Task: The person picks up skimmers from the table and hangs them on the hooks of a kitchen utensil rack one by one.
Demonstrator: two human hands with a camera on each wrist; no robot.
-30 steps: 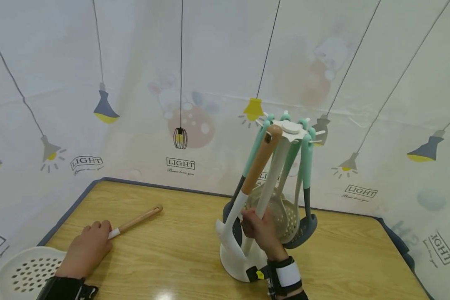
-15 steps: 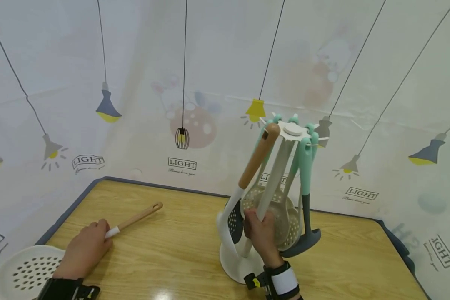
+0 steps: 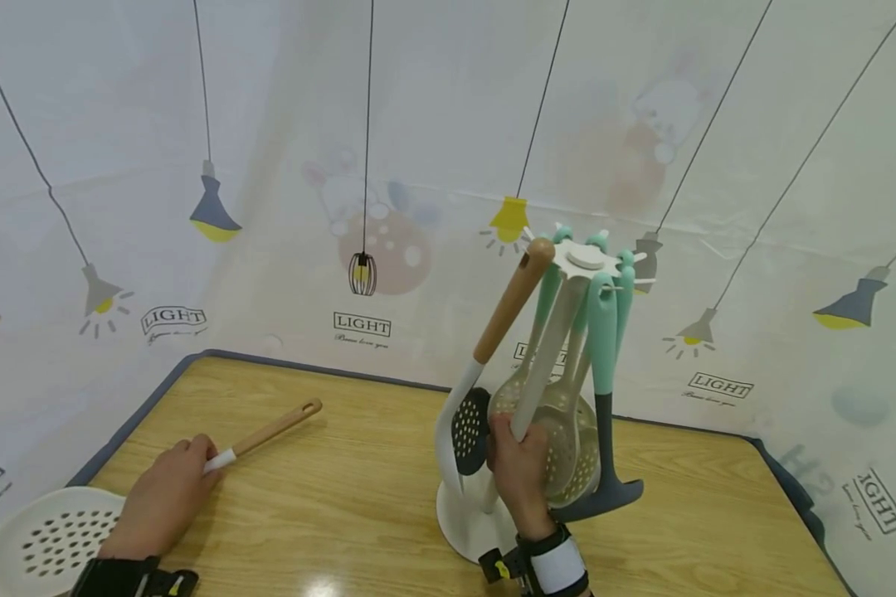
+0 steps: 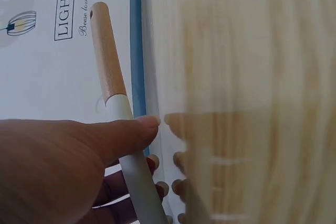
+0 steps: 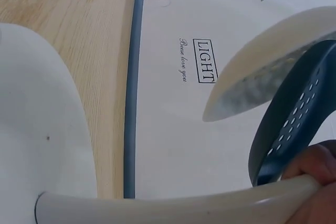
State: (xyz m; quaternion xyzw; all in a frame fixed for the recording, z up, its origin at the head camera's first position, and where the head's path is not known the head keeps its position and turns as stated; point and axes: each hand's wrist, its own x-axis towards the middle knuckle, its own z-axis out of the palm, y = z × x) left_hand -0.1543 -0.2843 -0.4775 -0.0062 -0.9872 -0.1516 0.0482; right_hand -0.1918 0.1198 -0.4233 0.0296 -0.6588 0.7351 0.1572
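My left hand (image 3: pixel 168 489) grips the white neck of a skimmer with a wooden handle (image 3: pixel 280 427); its white perforated head (image 3: pixel 63 535) lies at the table's left edge. In the left wrist view, the thumb crosses the neck (image 4: pixel 137 182). With curled fingers my right hand (image 3: pixel 521 477) holds the white post (image 3: pixel 548 356) of a utensil stand, whose round base (image 3: pixel 466 522) is on the table. From its top hook ring (image 3: pixel 584 260) hang a wooden-handled white ladle (image 3: pixel 448 431), a dark perforated skimmer (image 3: pixel 469 431), and several mint-handled utensils, including a dark grey one (image 3: pixel 612 489).
The wood-grain table (image 3: pixel 343 489) has a dark blue edge (image 3: pixel 328 375). Behind it hangs a pale backdrop (image 3: pixel 448 124) printed with lamps. Black straps (image 3: pixel 556 564) circle both wrists. Hanging utensil heads surround the right hand closely.
The hook ring and its hanging utensils have turned around the post; the dark grey utensil shifted slightly right. My right hand moved slightly left and down on the view. The left hand barely moved.
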